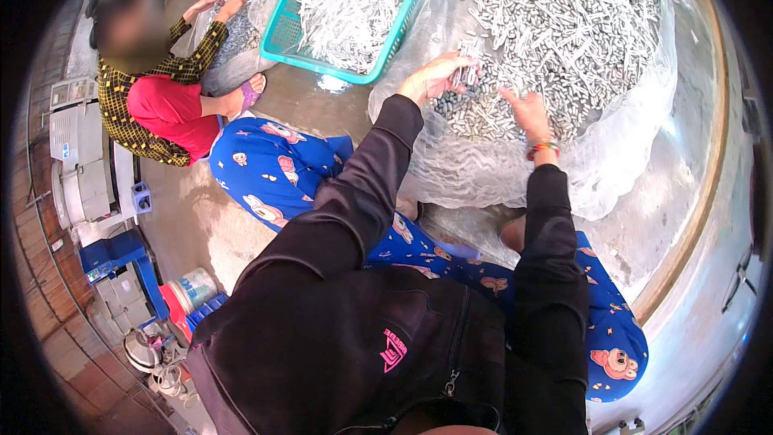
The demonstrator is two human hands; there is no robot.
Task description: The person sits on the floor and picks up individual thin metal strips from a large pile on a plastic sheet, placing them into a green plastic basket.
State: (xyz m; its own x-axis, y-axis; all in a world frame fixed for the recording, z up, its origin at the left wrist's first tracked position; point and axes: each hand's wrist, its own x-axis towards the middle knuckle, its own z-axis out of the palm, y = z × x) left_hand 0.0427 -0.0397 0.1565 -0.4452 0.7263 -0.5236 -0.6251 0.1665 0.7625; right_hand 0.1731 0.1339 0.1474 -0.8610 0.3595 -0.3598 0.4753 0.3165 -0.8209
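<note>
The floor (322, 105) is bare and grey, with a clutter of machines (80, 157) and a bucket (193, 288) along the left side. A pale, crumpled sheet (499, 173) is spread before the person in black, and on it sits a broad heap (564, 32) of small silvery pieces, some short and stubby, others longer and slimmer. They point every way, no common direction to them.

At the near left edge of the heap, the left hand (439, 74) is raised with its fingers closed around a few pieces (465, 75); as I see it, their long axes run mostly away from the person, nearly side by side. The right hand (529, 113), a bracelet (543, 147) at its wrist, is over the near edge, thumb toward the left hand and fingers curled; whether they pinch anything I can't tell.

Beyond the left hand stands a green basket (314, 66) of thin, pale strips (354, 20), also lying at all angles. Farther left, a co-worker (173, 117) reaches both hands over another spread of pieces.
</note>
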